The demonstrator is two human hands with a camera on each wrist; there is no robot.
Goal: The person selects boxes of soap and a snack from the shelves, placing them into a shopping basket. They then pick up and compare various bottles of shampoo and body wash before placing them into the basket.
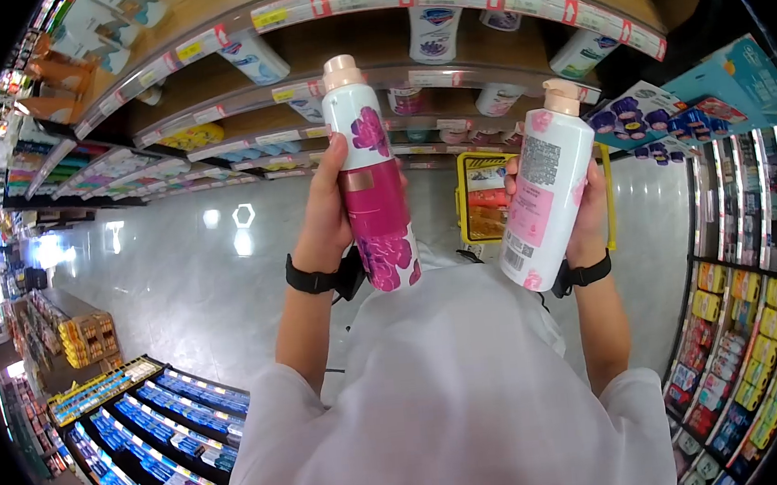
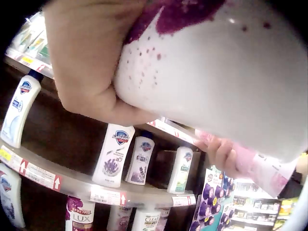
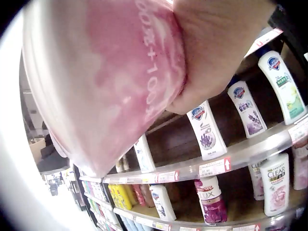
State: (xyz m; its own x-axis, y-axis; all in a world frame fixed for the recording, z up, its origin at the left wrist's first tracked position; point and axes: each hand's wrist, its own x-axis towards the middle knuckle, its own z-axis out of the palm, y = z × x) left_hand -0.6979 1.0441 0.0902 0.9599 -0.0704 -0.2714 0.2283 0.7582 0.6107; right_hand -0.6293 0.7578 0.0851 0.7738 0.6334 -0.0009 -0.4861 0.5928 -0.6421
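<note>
In the head view the left hand (image 1: pixel 323 207) grips a white bottle with a magenta band and purple flowers (image 1: pixel 373 188), its beige cap upward. To its right, the right hand (image 1: pixel 589 206) holds a white pump bottle with a pink label (image 1: pixel 542 197), the printed back side facing the camera. The two bottles stand apart, both slightly tilted. Close up in the left wrist view, the left hand (image 2: pixel 91 62) wraps the flowered bottle (image 2: pixel 207 77). The right wrist view shows the right hand (image 3: pixel 216 48) round the pink and white bottle (image 3: pixel 110 77).
Curved shelves (image 1: pixel 349 1) with bottles (image 1: pixel 435 35) run across the front. Beyond the right hand, a yellow basket (image 1: pixel 462 204) with packages is on the grey floor (image 1: pixel 182 307). Hanging packs (image 1: pixel 641 114) are at the right, and product racks (image 1: pixel 157 447) stand at lower left and right.
</note>
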